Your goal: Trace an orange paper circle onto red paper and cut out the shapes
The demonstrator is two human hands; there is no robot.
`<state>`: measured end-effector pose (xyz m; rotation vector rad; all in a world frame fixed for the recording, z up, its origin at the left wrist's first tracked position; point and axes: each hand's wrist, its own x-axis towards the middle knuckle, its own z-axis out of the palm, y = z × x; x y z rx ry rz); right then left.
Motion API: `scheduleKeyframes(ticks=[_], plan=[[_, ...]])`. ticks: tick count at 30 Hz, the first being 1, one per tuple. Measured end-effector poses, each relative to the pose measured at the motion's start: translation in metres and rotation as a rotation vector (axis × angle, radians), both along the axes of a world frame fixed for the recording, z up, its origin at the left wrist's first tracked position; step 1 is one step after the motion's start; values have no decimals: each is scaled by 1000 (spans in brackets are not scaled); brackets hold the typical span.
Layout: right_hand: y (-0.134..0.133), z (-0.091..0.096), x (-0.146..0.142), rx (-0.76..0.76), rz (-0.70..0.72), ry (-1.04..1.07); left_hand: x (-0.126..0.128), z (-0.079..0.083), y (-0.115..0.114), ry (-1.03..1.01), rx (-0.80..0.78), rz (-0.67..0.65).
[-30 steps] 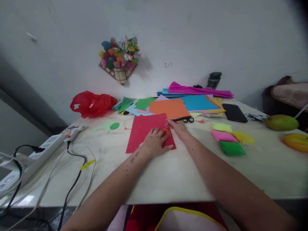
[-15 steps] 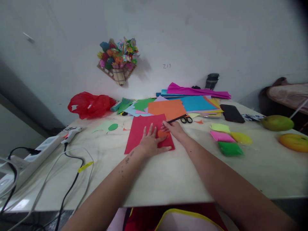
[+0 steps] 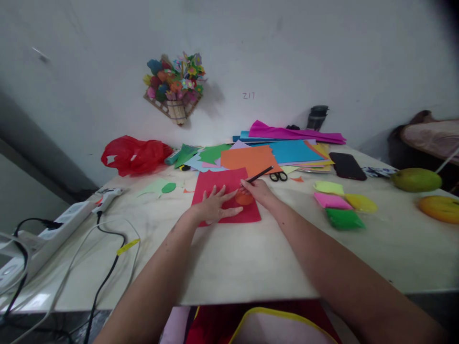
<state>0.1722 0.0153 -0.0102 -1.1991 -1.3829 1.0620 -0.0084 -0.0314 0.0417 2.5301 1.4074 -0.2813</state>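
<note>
One orange disc lay on a red sheet between the open, splayed left hand and the right hand, which gripped a black pencil slanting away rightward.

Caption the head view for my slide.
Left hand spread over red paper, right hand holding a black pencil or pen near an orange circle.

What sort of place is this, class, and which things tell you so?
It looks like a craft workspace: coloured sheets lie piled on the table, scissors rest near the right hand, and a decorative flower arrangement hangs on the wall.
</note>
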Motion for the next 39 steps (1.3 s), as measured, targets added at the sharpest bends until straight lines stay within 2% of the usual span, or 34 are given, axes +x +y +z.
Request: scheduleKeyframes(ticks=[3, 8, 15, 19, 23, 32, 39], plan=[[1, -2, 0, 13, 6, -20, 12, -3, -10, -35, 8, -28], [1, -2, -1, 21, -13, -40, 31, -3, -22, 28, -19, -9], [1, -2, -2, 153, -26, 28, 34, 1, -25, 42, -65, 50], [-1, -4, -5, 218, 65, -83, 33, -1, -26, 38, -61, 54], [-3, -5, -6, 184, 126, -247, 33, -3, -26, 38, -43, 35], [-3, -5, -7, 263, 54, -526, 36, 1, -30, 92, -51, 56], [-4, -3, -11, 339, -7, -597, 37, 3, -32, 91, -39, 64]])
